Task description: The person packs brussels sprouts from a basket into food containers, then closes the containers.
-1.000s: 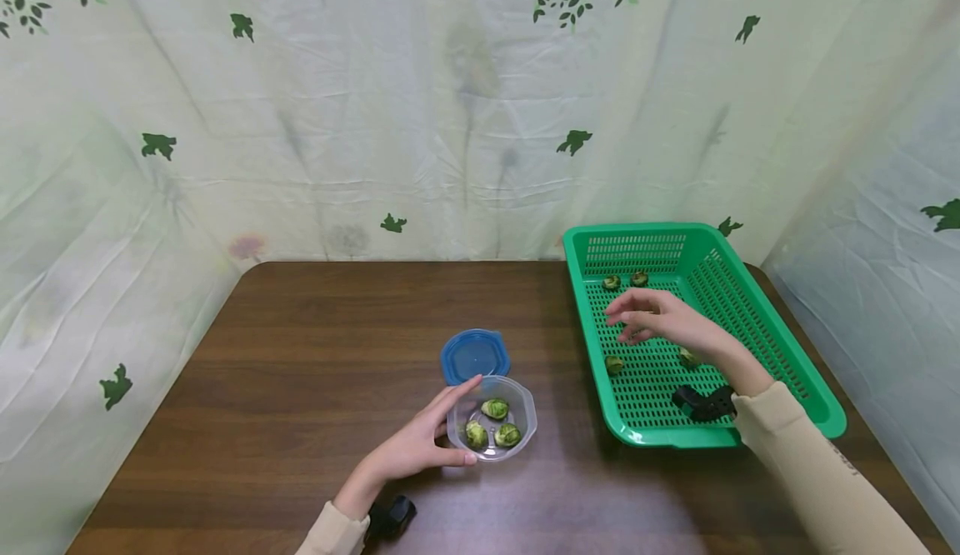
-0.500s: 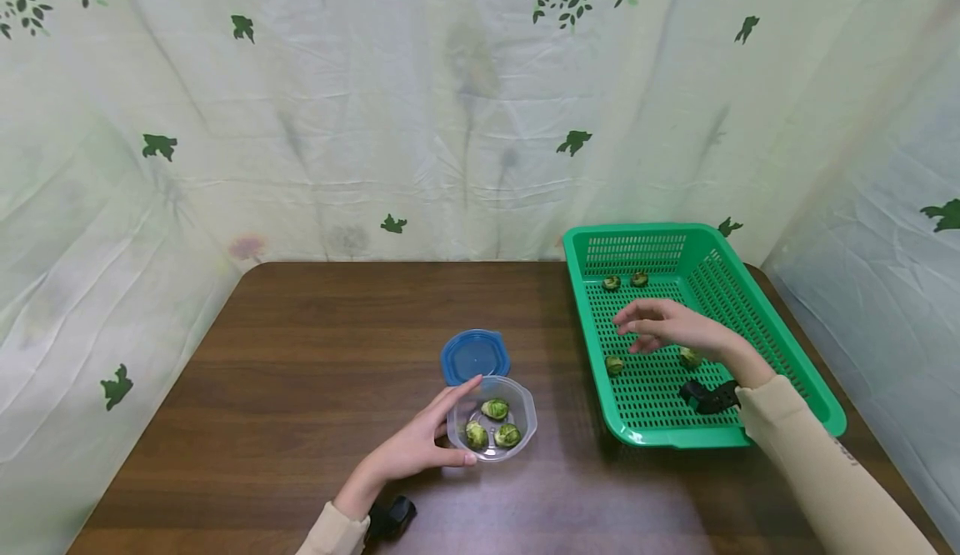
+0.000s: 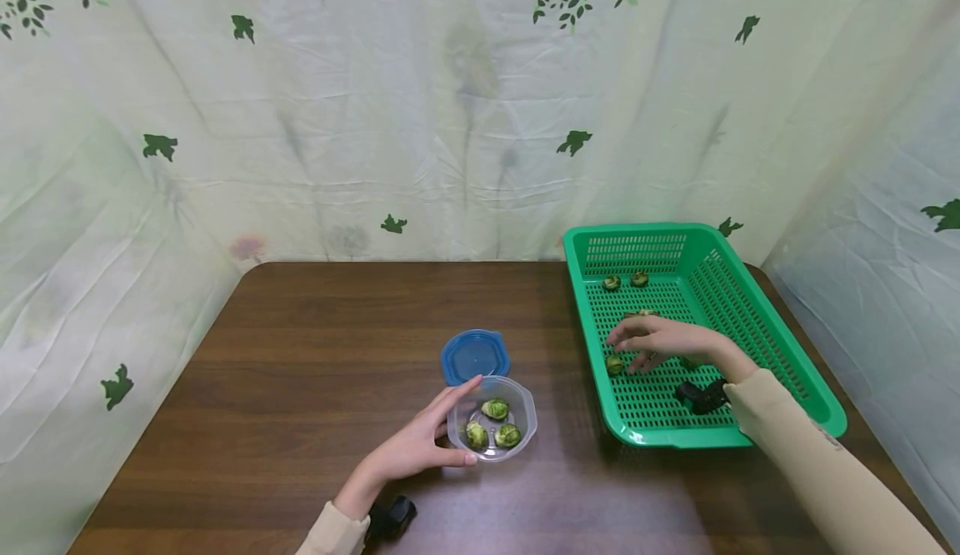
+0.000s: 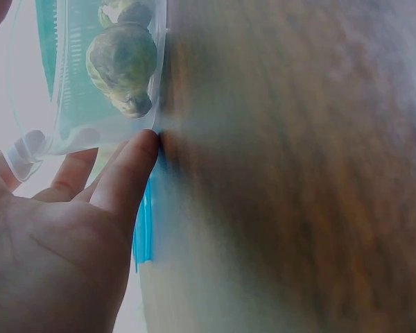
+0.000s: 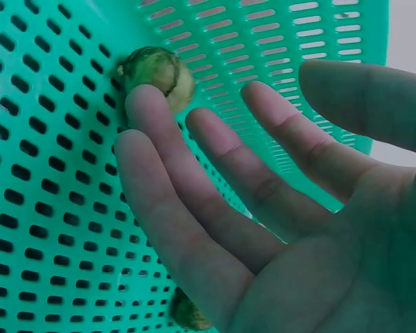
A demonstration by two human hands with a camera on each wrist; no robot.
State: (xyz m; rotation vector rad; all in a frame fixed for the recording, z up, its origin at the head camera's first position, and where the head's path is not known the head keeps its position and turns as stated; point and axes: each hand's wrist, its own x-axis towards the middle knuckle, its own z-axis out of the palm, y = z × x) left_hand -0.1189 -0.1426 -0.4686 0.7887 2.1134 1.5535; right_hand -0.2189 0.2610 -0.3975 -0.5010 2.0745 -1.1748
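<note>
My left hand (image 3: 412, 452) holds a small clear plastic container (image 3: 528, 409) on the table, thumb at its near side and fingers at its far side. Several Brussels sprouts lie inside, one of them a green sprout (image 3: 495, 408); the left wrist view shows another sprout (image 4: 123, 62) through the wall. My right hand (image 3: 663, 342) hovers inside a green slotted basket (image 3: 750, 330), fingers spread and holding nothing. Closest to its fingertips is a sprout (image 3: 614, 365) by the basket's left wall, seen as a round sprout (image 5: 170, 73) in the right wrist view. The hand partly covers other sprouts.
A blue lid (image 3: 474, 357) lies flat just behind the container. Two more sprouts, one being the left sprout (image 3: 611, 283), sit towards the basket's back. Brown wooden table (image 3: 337, 330) extends to the left; a leaf-patterned curtain (image 3: 337, 122) hangs behind it.
My right hand has dropped lower in the basket and shifted towards its near side, closer to the sprout by the left wall. The left hand and container stay put.
</note>
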